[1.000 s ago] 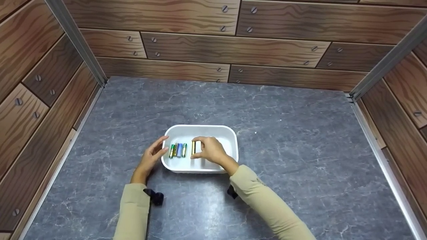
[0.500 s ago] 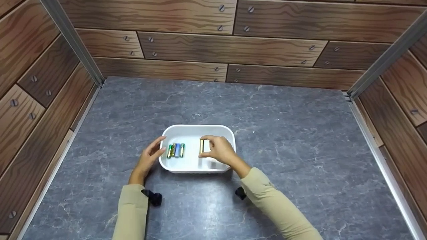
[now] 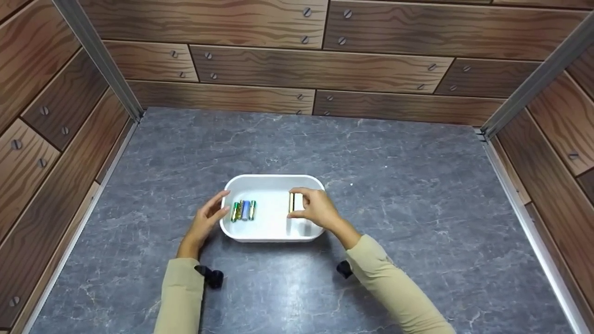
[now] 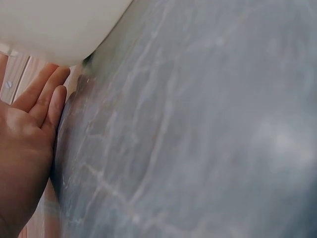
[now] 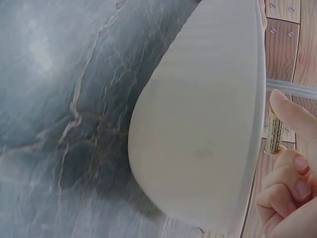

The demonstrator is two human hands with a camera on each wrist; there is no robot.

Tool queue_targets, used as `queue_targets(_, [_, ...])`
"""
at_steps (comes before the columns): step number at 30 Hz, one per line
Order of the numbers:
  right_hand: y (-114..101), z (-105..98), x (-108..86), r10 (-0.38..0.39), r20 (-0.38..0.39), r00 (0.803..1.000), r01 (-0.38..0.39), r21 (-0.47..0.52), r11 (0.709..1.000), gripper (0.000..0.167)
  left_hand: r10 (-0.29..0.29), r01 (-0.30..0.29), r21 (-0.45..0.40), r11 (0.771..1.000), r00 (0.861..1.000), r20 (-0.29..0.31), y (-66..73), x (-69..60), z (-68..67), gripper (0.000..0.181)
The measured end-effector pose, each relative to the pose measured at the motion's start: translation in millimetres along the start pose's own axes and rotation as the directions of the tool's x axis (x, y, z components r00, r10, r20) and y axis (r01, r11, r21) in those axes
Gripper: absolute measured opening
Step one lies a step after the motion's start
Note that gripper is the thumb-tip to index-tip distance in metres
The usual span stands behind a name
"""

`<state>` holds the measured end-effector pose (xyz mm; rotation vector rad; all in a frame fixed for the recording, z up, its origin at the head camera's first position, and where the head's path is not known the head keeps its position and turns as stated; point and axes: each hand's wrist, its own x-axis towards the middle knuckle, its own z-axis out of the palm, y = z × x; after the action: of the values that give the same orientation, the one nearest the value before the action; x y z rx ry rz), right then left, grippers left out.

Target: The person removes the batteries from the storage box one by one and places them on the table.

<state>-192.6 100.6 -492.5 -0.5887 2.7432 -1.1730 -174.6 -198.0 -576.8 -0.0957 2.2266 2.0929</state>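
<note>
A white tub [image 3: 271,234] stands on the grey marbled surface. My right hand [image 3: 320,208] is over its right part, pinching a gold battery [image 3: 291,203] by its two ends between thumb and finger. The right wrist view shows this battery [image 5: 274,131] above the rim, with the other fingers curled below it. Several batteries, green, gold and blue [image 3: 246,210], lie side by side in the tub's left part. At the tub's left wall is my left hand [image 3: 204,225], fingers extended; in the left wrist view the hand [image 4: 29,134] is beside the tub's outer wall.
Wood-patterned panels [image 3: 260,69] rise behind the grey surface [image 3: 278,139] and along both sides, with metal posts at the two back corners. A dark wrist camera sits at each sleeve cuff.
My right hand has carried the gold battery rightward across the tub, away from the other batteries. The left hand has stayed by the left wall. The head view has shifted slightly.
</note>
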Motion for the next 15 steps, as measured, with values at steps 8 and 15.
queue_targets(8, [13.5,-15.2,-8.7,0.046,-0.021,0.999,-0.046,0.011,0.999,0.055,0.003,-0.003,-0.011,1.0,1.0,0.014,0.3,-0.4,1.1,0.048])
queue_targets(15, [26.7,-27.5,-17.2,0.071,-0.055,0.996,-0.069,0.039,0.997,0.056,0.01,-0.011,0.004,1.0,1.0,0.015,0.6,-1.4,0.5,0.048])
